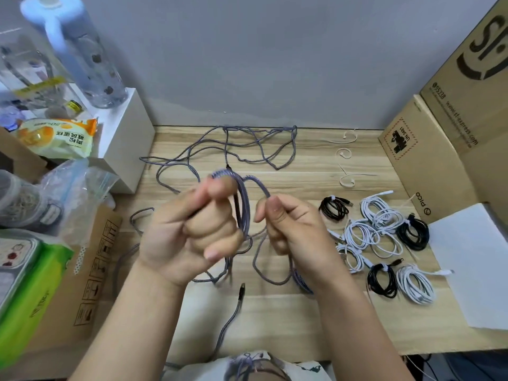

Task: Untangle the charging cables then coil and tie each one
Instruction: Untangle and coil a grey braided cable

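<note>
Head cam: left hand [192,229] grips purple braided cable [242,204] coil above desk [302,171]; right hand [288,224] fingers pinch next loop. Coiling underway; next needs feeding slack, then tie.

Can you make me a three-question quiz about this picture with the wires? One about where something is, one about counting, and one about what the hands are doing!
1. Where do the finished coiled cables lie?
A. right side of the desk
B. inside the cardboard box
C. on the white box at the left

2. How many finished coils are black?
A. one
B. three
C. six

3. What are the hands doing?
A. resting flat on the desk
B. both gripping the purple braided cable
C. holding a white cable tie

Answers:
1 A: the coiled cables sit on the desk at the right.
2 B: three black coils show among the white ones.
3 B: the left hand and right hand each hold loops of the purple braided cable.
</note>
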Motion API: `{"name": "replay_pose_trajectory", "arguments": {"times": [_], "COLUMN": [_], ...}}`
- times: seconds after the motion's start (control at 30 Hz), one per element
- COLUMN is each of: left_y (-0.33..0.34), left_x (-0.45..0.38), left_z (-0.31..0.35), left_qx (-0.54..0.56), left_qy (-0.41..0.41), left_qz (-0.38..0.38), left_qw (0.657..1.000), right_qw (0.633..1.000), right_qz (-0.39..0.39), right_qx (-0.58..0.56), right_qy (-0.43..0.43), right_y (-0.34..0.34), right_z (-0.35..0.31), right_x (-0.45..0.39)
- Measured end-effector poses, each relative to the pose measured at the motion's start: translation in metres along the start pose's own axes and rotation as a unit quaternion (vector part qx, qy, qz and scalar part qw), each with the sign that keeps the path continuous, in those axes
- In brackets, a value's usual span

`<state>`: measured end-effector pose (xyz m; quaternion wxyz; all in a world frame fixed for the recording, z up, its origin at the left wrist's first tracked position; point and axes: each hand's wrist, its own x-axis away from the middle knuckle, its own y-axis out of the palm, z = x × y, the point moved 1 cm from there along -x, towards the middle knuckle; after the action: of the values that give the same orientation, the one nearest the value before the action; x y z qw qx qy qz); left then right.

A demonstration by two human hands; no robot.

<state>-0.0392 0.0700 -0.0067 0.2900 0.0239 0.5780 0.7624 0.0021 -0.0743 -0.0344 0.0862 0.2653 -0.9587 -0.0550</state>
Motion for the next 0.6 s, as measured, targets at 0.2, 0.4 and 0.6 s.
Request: {"name": "replay_pose_trajectory", "arguments": {"times": [0.2, 0.4, 0.6], "left_y": [-0.007, -0.035, -0.04], "left_x": [-0.008, -0.009, -0.001], "left_z": [0.023, -0.005, -0.019], "left_qx": [-0.117, -0.461, -0.606], "left_qy": [0.213, 0.086, -0.082], "left_qz": [0.255, 0.405, 0.365], "left_qw": [0.936, 0.785, 0.702], "right_qw": [0.981, 0.963, 0.948], "right_qz": [-0.145, -0.127, -0.088], "right_qx": [0.032, 0.228, 0.307], "right_qy": [0.127, 0.058, -0.012], "right_y": [0.004, 0.005, 0.005], "right_z": [0.004, -0.006, -0.009], "right_x": [0.013, 0.016, 0.019]}}
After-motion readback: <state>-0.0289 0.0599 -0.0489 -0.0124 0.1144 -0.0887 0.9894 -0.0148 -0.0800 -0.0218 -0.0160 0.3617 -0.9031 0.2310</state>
